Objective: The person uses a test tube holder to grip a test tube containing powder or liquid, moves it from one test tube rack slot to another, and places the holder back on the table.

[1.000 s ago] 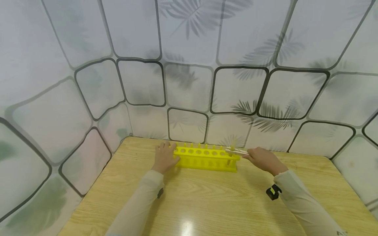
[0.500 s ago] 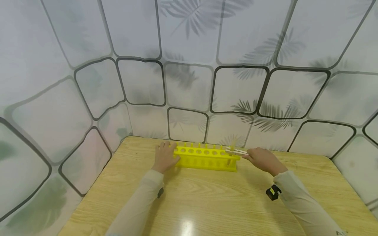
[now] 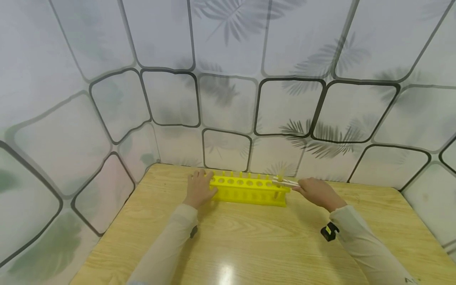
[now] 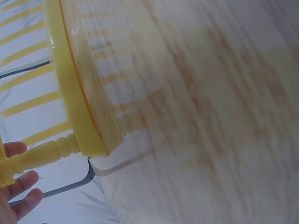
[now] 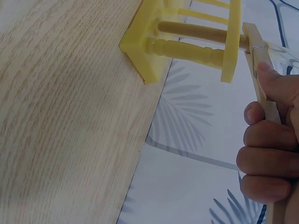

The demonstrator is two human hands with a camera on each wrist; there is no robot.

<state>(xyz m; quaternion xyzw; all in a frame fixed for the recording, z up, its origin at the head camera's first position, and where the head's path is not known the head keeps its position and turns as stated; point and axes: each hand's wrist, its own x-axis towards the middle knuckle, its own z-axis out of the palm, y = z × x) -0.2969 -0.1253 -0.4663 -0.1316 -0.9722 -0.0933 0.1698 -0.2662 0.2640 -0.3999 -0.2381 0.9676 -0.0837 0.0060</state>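
Observation:
A yellow test tube rack [image 3: 249, 194] stands on the wooden table, with a row of round holes along its top. My left hand [image 3: 199, 190] grips its left end; in the left wrist view the fingers [image 4: 29, 199] show behind the end post. At the opposite end, a glass test tube [image 5: 196, 31] with brownish contents passes down through the rack's top bar. A wooden test tube clamp [image 5: 254, 56] sits around the tube just above that bar. My right hand [image 3: 318, 194] holds the clamp by its handle, thumb near the metal spring and fingers curled round the wood.
The wooden table [image 3: 246, 241] extends in front of the rack and to both sides. Close behind the rack rises a patterned wall covering [image 3: 228, 107], which also closes off the left and right sides.

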